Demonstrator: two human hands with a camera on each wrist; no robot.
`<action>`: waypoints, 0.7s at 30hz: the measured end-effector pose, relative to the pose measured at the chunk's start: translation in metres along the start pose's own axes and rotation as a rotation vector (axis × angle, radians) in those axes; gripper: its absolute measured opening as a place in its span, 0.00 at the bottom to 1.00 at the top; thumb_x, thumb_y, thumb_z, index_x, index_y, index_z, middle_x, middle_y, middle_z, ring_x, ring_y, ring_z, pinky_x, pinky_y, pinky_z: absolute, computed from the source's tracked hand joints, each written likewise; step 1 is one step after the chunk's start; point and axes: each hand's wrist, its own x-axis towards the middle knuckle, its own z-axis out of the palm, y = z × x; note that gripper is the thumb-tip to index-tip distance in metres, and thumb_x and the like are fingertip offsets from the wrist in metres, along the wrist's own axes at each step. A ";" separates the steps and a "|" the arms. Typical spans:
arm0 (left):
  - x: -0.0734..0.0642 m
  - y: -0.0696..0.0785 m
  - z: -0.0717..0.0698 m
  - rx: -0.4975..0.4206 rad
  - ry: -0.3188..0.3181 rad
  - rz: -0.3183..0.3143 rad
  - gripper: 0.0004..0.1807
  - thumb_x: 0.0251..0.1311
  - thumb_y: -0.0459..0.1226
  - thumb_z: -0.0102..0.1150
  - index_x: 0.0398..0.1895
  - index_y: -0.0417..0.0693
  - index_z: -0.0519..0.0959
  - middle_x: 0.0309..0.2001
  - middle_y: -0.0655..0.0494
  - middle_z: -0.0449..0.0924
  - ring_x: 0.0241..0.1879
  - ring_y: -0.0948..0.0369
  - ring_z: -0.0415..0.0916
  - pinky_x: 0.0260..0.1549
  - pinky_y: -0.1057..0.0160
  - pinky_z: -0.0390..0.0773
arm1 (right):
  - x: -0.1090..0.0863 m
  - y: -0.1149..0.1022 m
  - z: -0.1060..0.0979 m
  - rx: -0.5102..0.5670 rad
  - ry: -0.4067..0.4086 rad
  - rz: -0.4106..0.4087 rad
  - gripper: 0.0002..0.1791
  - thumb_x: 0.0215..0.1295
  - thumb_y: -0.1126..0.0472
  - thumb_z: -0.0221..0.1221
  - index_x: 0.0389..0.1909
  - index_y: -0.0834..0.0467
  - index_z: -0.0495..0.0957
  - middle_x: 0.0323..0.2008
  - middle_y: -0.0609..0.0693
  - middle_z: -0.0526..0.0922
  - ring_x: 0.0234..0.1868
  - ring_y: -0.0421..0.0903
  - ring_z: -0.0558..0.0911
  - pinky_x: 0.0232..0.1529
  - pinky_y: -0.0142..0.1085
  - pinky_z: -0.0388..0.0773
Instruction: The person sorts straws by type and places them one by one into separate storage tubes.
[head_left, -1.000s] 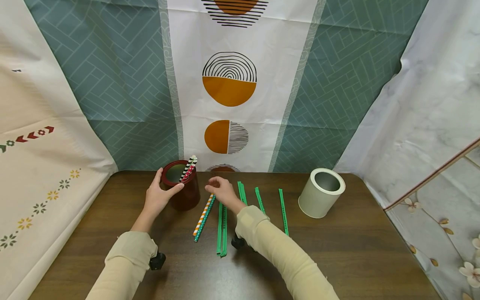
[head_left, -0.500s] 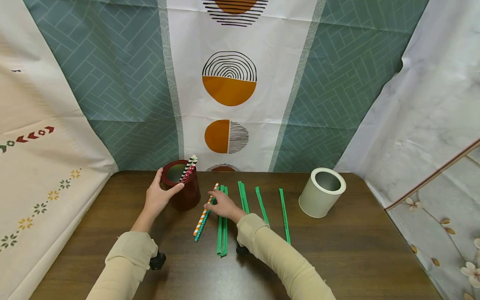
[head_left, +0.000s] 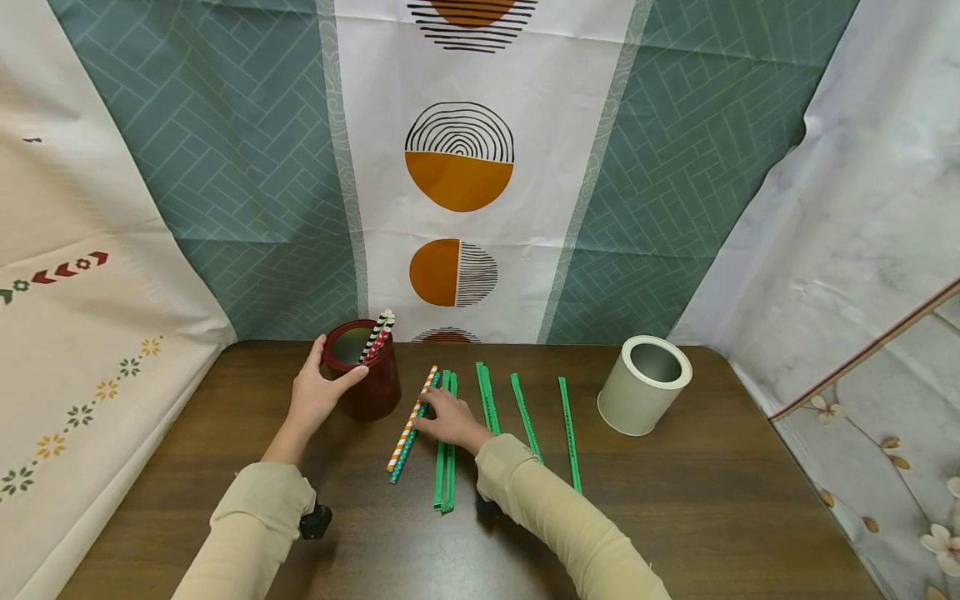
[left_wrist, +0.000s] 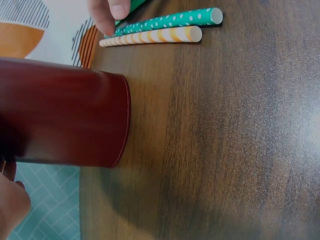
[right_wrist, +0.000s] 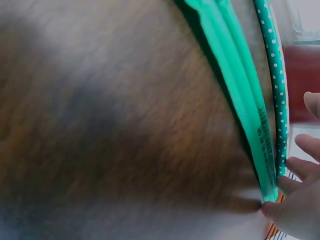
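My left hand [head_left: 313, 397] grips a dark red cylindrical canister [head_left: 375, 393] by its upper part, thumb on the near side; in the left wrist view the canister [left_wrist: 65, 112] hides much of that grip. A black-striped and a red-striped straw [head_left: 377, 337] lean inside it. My right hand [head_left: 452, 418] is over two paper straws lying side by side, an orange-and-white striped straw [head_left: 399, 448] and a green polka-dot straw [head_left: 403, 457]. Its fingertips are at the straws, thumb and fingers apart. Under that hand lie green-wrapped straws [head_left: 444, 483].
More green-wrapped sticks, namely a close pair [head_left: 486, 392], a single one [head_left: 525, 408] and another [head_left: 568, 433], lie further right. A cream canister [head_left: 633, 400] stands at the table's back right. Patterned cloth [head_left: 465, 283] hangs behind the table [head_left: 675, 508].
My right hand has come down and slightly toward me, from above the far ends of the straws to their middle. The left hand and the red canister stay put.
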 end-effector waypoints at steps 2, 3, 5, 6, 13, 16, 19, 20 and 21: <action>0.000 0.000 0.000 0.001 0.000 0.001 0.54 0.46 0.56 0.60 0.69 0.52 0.39 0.69 0.48 0.44 0.68 0.47 0.42 0.60 0.40 0.50 | -0.001 0.001 0.000 0.001 0.011 -0.002 0.27 0.61 0.48 0.51 0.59 0.56 0.65 0.63 0.52 0.61 0.66 0.49 0.58 0.61 0.50 0.58; 0.000 0.000 0.000 0.002 0.002 0.002 0.54 0.46 0.56 0.60 0.69 0.52 0.39 0.69 0.48 0.44 0.68 0.47 0.42 0.60 0.40 0.51 | -0.002 0.002 0.000 0.000 0.016 -0.004 0.27 0.61 0.48 0.51 0.59 0.56 0.65 0.63 0.52 0.62 0.65 0.49 0.59 0.61 0.50 0.58; 0.000 0.000 0.000 0.006 0.004 0.003 0.54 0.46 0.55 0.60 0.69 0.52 0.39 0.69 0.48 0.44 0.68 0.47 0.43 0.60 0.40 0.50 | -0.003 0.003 0.000 -0.017 0.024 -0.010 0.27 0.61 0.48 0.51 0.59 0.56 0.65 0.63 0.53 0.62 0.65 0.50 0.60 0.61 0.49 0.59; 0.000 0.000 0.000 0.009 0.005 0.004 0.54 0.46 0.55 0.60 0.69 0.52 0.39 0.69 0.48 0.44 0.68 0.47 0.43 0.60 0.40 0.51 | -0.003 0.004 0.000 -0.029 0.025 -0.014 0.26 0.62 0.48 0.51 0.59 0.55 0.65 0.63 0.53 0.62 0.65 0.50 0.60 0.61 0.49 0.59; -0.001 0.000 0.000 0.019 0.004 -0.005 0.54 0.46 0.56 0.60 0.69 0.53 0.38 0.69 0.47 0.43 0.68 0.47 0.43 0.59 0.40 0.51 | -0.007 0.006 0.001 -0.186 0.030 -0.051 0.24 0.62 0.48 0.49 0.58 0.52 0.67 0.63 0.54 0.60 0.64 0.51 0.61 0.59 0.47 0.63; -0.001 0.001 0.000 0.015 0.001 -0.007 0.54 0.46 0.56 0.60 0.69 0.53 0.38 0.69 0.47 0.43 0.68 0.47 0.42 0.59 0.40 0.51 | -0.008 0.008 0.003 -0.220 0.042 -0.061 0.23 0.62 0.48 0.49 0.58 0.51 0.67 0.63 0.54 0.60 0.64 0.50 0.61 0.58 0.46 0.64; -0.001 0.002 0.000 0.014 0.001 -0.006 0.54 0.46 0.56 0.60 0.69 0.52 0.38 0.69 0.47 0.43 0.68 0.47 0.42 0.60 0.40 0.50 | -0.007 0.009 0.003 -0.223 0.058 -0.063 0.23 0.62 0.48 0.49 0.57 0.50 0.68 0.63 0.54 0.61 0.64 0.50 0.61 0.58 0.46 0.64; -0.001 0.002 0.000 0.015 0.002 -0.006 0.54 0.46 0.56 0.60 0.69 0.52 0.38 0.69 0.47 0.43 0.68 0.47 0.42 0.60 0.40 0.50 | -0.007 0.009 0.003 -0.220 0.063 -0.062 0.22 0.62 0.48 0.49 0.57 0.50 0.69 0.63 0.54 0.61 0.64 0.50 0.61 0.58 0.46 0.64; -0.001 0.002 0.000 0.015 0.002 -0.004 0.54 0.46 0.56 0.60 0.69 0.52 0.38 0.69 0.47 0.43 0.68 0.47 0.42 0.60 0.40 0.50 | -0.007 0.010 0.004 -0.217 0.070 -0.062 0.22 0.62 0.48 0.50 0.56 0.50 0.69 0.62 0.55 0.62 0.63 0.51 0.62 0.58 0.46 0.64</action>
